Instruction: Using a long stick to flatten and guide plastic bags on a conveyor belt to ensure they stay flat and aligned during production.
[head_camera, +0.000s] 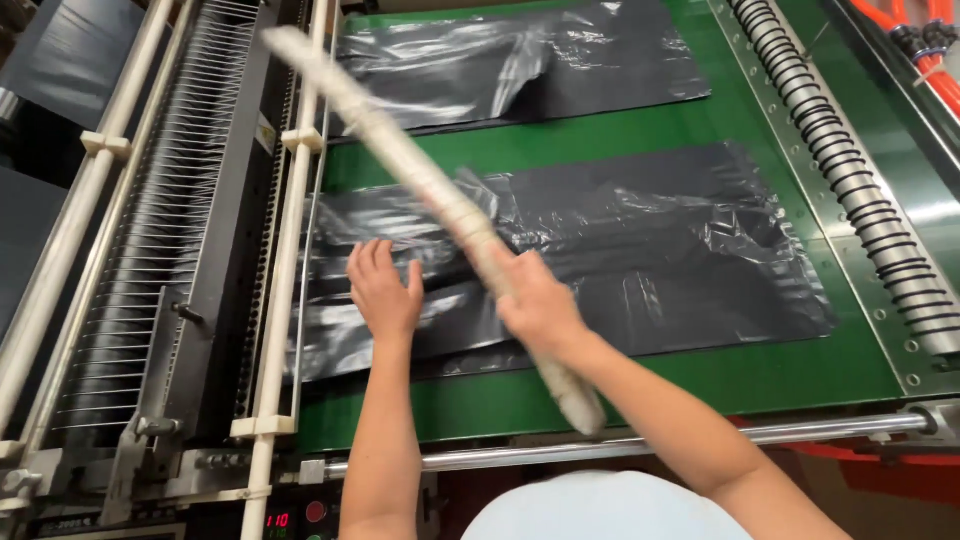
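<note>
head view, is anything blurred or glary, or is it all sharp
Head view: the wrapped stick in the right hand is smeared by motion blur, worst at its upper end; the left hand, flat on the near black bag, is fairly sharp; glare streaks the bag's wrinkles and the far bag.

Two plastic sheets (620, 260) are laid on the conveyor belt (800, 375), one behind the other. The left hand (385, 290) is placed on the nearer sheet; the stick (420, 180) is held above it in the right hand (540, 305).

green conveyor belt (640, 150) | second black bag stack (520, 60) | coiled spring roller (850, 170) | orange hoses (925, 45)
</note>
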